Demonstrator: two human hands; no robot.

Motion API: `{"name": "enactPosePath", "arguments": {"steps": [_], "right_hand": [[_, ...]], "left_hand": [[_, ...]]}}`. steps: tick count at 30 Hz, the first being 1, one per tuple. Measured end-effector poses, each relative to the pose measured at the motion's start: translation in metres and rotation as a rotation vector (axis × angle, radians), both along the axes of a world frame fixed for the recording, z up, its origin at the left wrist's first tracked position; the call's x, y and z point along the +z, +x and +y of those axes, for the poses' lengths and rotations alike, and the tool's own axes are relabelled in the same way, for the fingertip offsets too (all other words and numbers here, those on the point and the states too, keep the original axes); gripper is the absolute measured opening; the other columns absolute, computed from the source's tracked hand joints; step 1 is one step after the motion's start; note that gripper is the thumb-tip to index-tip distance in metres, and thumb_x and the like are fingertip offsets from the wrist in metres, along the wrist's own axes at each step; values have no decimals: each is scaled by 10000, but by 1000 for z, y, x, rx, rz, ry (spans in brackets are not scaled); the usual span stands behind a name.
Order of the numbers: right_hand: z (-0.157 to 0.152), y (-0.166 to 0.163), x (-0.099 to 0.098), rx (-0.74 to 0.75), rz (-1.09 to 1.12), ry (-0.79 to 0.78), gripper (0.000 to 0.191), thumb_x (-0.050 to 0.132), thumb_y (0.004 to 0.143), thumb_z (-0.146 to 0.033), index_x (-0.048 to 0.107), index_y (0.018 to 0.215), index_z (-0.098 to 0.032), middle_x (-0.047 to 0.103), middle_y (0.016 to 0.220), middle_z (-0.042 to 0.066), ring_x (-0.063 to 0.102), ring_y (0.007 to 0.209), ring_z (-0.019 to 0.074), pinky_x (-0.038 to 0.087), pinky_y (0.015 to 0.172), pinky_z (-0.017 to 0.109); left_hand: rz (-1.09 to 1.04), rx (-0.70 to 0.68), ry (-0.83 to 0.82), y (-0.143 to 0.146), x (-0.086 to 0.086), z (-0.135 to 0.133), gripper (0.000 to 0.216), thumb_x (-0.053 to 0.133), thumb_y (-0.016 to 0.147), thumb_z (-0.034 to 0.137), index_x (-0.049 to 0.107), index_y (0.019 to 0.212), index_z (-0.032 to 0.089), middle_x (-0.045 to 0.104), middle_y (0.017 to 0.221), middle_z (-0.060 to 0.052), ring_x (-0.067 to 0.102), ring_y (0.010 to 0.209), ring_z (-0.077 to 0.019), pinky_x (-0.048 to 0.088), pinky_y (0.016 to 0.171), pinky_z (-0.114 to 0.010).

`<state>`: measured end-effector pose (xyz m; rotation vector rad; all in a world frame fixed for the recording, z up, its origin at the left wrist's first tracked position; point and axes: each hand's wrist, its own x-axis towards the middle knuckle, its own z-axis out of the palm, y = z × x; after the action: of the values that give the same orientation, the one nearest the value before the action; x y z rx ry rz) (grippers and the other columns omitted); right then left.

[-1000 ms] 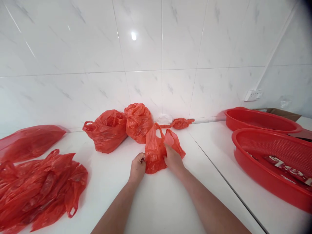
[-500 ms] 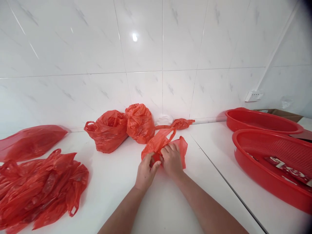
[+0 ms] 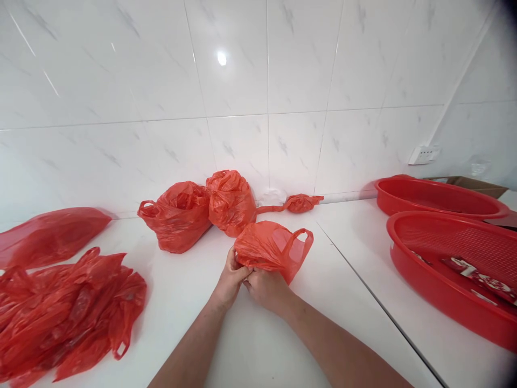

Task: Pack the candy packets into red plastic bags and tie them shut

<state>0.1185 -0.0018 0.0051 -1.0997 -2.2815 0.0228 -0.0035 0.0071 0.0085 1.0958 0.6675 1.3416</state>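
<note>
A thin red plastic bag (image 3: 269, 245) is in front of me at the middle of the table, one loop handle spread out to the right. My left hand (image 3: 231, 280) grips its near left edge between thumb and fingers. Close against it, my right hand (image 3: 264, 288) is closed on the bag's near edge, partly beneath the plastic, so some fingertips are hidden. Just behind stand a rounded, stuffed red bag (image 3: 231, 203) and another full red bag (image 3: 180, 215) with a handle loop. A small twisted red bag (image 3: 302, 203) lies by the wall.
Loose red bags (image 3: 72, 312) are heaped at the left, with a smooth red bag (image 3: 52, 234) behind them. Two red plastic baskets (image 3: 440, 307) stand at the right, the nearer holding printed packets (image 3: 480, 277). A cardboard box (image 3: 476, 185) and a wall socket (image 3: 424, 155) are beyond.
The bag in my hands has turned, its handle swinging from the top to the right. Both hands have shifted slightly left and drawn together at its near edge.
</note>
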Motion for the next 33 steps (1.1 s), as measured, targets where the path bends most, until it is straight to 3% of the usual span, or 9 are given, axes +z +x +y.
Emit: {"name": "enactPosePath", "arguments": {"steps": [4,7,13,15,18,21,25,27,33], "right_hand": [[-1,-1,0,10,-68,-16,168,497,852,-183,653,913,-200,655,959,23,595,866,156,440,741,248],[-2,0,3,-38,-95,1,162,508,865,-279,637,820,-191,653,848,24,590,793,168,423,695,263],[14,20,2,-405,-38,-118,329,316,945,-317,604,875,-175,619,804,51,571,636,140,351,546,246],[23,33,0,-521,-44,-158,280,381,919,-309,577,1068,-177,619,957,93,593,678,153,359,557,250],[34,54,0,-705,-4,-172,564,512,833,-300,345,1362,-203,376,1363,193,609,721,173,371,548,273],[37,67,7,-793,124,-104,585,508,815,-280,322,1361,-181,284,1411,198,602,777,187,384,542,279],[25,53,17,-512,302,53,207,413,883,-264,541,1022,-181,573,1026,79,570,799,152,409,650,245],[16,39,18,-322,313,11,195,373,901,-230,563,877,-194,599,859,34,559,752,133,398,674,232],[1,19,7,-33,143,-547,195,431,835,-168,580,710,-182,593,620,-11,509,513,99,319,468,207]], "left_hand": [[-84,134,-28,-3,-13,11,290,682,724,282,609,982,172,671,982,-60,625,899,-174,483,834,-302],[-227,221,-84,-11,-16,18,261,696,706,280,620,931,171,679,878,-33,639,775,-146,512,738,-272],[-365,344,-230,-23,-5,19,240,647,743,260,615,978,219,681,863,12,645,770,-138,534,697,-242],[-385,383,-289,-25,-3,19,183,621,769,274,616,944,217,681,820,15,646,756,-145,538,677,-245],[-366,385,-300,-27,-4,19,163,589,801,315,614,927,215,677,783,6,646,729,-147,537,653,-251],[-369,369,-296,-27,-6,19,207,622,775,339,613,930,203,675,778,1,645,709,-143,534,637,-250],[-405,283,-293,-21,-6,17,283,684,718,326,617,951,179,675,822,-13,644,720,-146,530,631,-251],[-388,236,-296,-17,-6,15,295,689,713,327,620,951,166,674,834,-27,643,734,-157,529,637,-262],[-255,169,-275,-9,-10,6,264,691,699,383,633,833,164,639,706,-14,611,643,-152,521,600,-275]]}}
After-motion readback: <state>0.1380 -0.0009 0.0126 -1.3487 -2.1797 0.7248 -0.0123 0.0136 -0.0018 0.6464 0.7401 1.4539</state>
